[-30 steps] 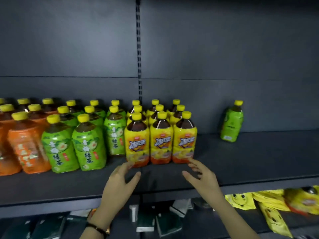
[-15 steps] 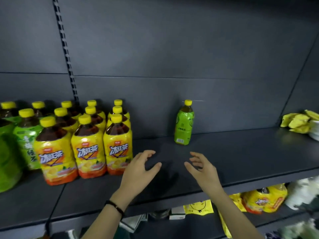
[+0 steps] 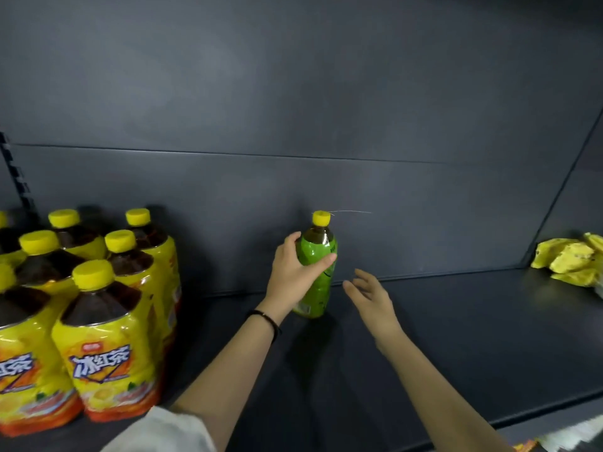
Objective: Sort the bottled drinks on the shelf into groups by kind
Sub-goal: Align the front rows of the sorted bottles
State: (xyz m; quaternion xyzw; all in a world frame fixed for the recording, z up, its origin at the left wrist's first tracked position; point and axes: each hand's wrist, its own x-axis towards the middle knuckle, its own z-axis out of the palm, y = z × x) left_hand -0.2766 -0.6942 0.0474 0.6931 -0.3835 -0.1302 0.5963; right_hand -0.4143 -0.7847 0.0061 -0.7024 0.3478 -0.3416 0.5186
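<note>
Green-labelled and yellow-capped, the lone bottle point(image 3: 316, 275) stands upright on the dark shelf point(image 3: 456, 337) at frame centre, against the back panel. The left hand point(image 3: 293, 272) wraps its upper body, thumb across the front. The right hand point(image 3: 370, 293) hovers just right of it, fingers spread, empty. Yellow iced-tea bottles point(image 3: 104, 340) cluster at lower left; yellow packets point(image 3: 569, 259) lie far right.

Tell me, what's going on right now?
Left hand wrapped round lone green bottle, upright on shelf. Right hand open beside it. Nothing blocking.
</note>
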